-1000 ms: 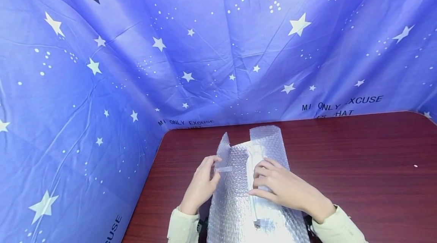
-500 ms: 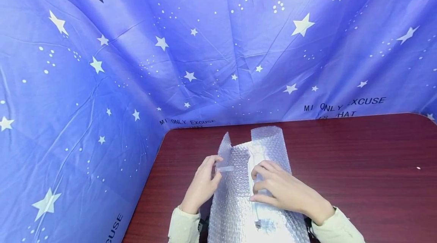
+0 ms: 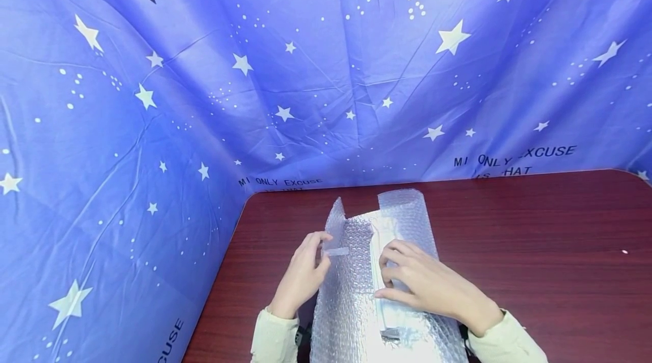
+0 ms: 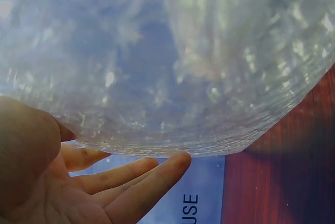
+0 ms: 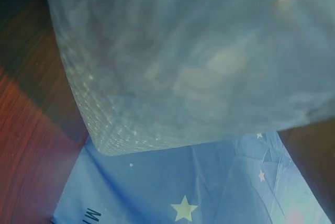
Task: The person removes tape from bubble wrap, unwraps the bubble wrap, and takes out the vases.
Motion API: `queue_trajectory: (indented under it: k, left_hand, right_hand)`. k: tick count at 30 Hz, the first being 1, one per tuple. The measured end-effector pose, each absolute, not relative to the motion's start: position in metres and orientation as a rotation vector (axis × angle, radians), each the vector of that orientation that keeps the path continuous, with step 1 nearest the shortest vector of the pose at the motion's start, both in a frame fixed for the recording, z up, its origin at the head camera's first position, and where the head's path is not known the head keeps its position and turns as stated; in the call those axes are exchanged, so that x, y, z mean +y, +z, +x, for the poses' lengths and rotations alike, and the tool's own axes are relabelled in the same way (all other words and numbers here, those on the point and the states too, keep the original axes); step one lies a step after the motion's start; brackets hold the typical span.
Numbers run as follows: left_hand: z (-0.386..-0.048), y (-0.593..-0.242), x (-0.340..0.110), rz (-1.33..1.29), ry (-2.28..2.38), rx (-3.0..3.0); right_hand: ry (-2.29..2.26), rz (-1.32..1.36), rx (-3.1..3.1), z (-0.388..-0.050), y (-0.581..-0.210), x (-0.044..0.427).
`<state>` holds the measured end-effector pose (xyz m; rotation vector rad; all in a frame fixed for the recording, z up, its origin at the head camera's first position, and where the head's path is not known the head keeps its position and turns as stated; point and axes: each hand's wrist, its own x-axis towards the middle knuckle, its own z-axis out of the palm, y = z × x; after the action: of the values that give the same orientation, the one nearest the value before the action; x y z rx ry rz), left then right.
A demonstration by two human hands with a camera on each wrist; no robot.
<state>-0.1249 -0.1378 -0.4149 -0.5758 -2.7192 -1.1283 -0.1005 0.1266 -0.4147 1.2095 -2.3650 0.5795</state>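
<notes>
"Head view first: pinching anything with the left hand [image 3: 300, 278]?"

"Yes, holding the raised edge of the wrap [image 3: 346, 309] between thumb and fingers, more plainly in the left wrist view."

"And with the right hand [image 3: 423, 281]?"

"Laying curled fingers along the pale fold [image 3: 376, 255]. Gripping it or only touching: can't tell. Hidden behind the sheet in the right wrist view."

"Where exactly, the wrap?"

"Between the hands, reaching past both. Carrying a strip of tape [image 3: 336, 251] just beside the left hand, and a small grey patch [image 3: 390, 334] on the near side of the right, too unclear to name."

"At which step, then?"

"Parting or folding the two sides, probably; impossible to say which. For the next move, best keep the left edge steady and get a sure hold on the fold."

"All resting on what?"

"On a dark red table [image 3: 535, 238], with a pale speck [image 3: 625, 252] well out beyond the right hand."

"And farther off?"

"Creased blue cloth [image 3: 305, 57], hanging ahead of both hands and off to the left, printed with stars, dots and black lettering."
</notes>
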Motion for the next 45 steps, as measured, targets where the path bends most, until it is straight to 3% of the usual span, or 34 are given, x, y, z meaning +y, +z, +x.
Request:
queue_trajectory:
  k: [45]
  left_hand:
    - [-0.126,-0.426,-0.154,-0.475,-1.134,-2.772]
  right_hand:
    - [0.464,1.014,-2.448,-0.09,-0.425,0.212]
